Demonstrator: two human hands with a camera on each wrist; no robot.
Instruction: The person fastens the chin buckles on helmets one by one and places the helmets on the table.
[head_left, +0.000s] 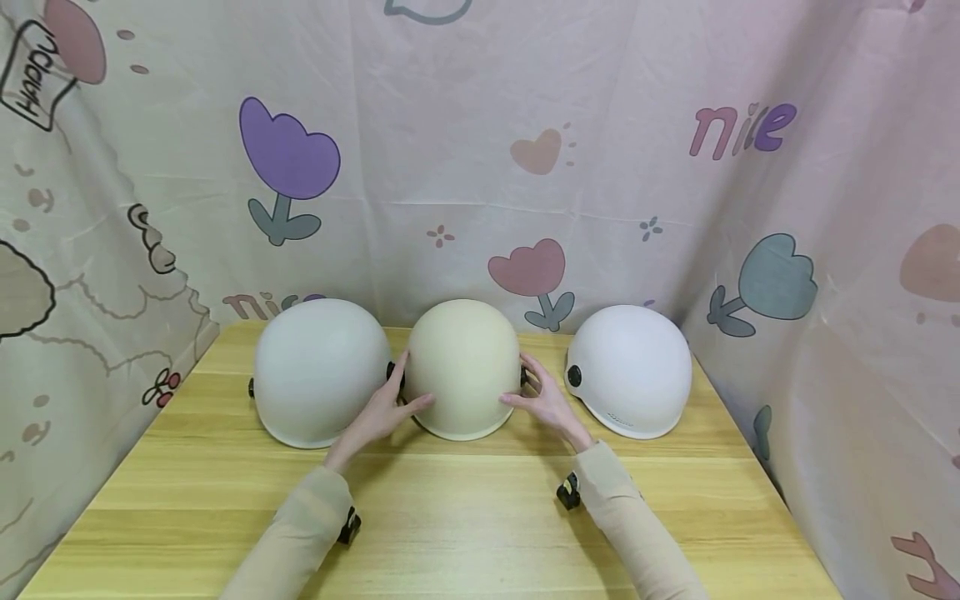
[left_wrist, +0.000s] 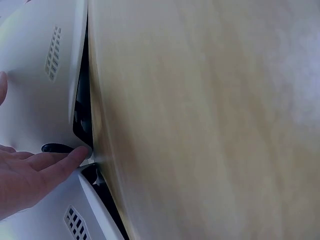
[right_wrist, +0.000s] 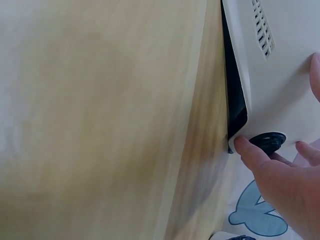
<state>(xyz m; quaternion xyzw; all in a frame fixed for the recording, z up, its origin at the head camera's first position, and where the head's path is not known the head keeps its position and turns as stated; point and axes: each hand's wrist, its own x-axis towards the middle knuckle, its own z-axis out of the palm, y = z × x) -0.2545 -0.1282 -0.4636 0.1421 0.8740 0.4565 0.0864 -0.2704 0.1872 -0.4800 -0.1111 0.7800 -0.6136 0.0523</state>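
Note:
A cream helmet (head_left: pixel 463 367) stands dome up on the wooden table, between two paler helmets. My left hand (head_left: pixel 381 410) holds its left side, thumb on the front of the shell. On the opposite side my right hand (head_left: pixel 551 404) grips it the same way. In the left wrist view, fingers (left_wrist: pixel 60 167) touch the shell (left_wrist: pixel 35 105) by the rim, close to a neighbouring helmet (left_wrist: pixel 45 215). The right wrist view has a fingertip (right_wrist: pixel 245 146) at the rim, beside a round black side knob (right_wrist: pixel 270 142). The helmet's inside is mostly hidden.
A greyish-white helmet (head_left: pixel 322 371) stands close on the left, and a white helmet (head_left: pixel 637 367) sits farther off on the right, turned at an angle. Behind the table (head_left: pixel 465 525) hangs a printed curtain (head_left: pixel 420 150), which also lines both sides.

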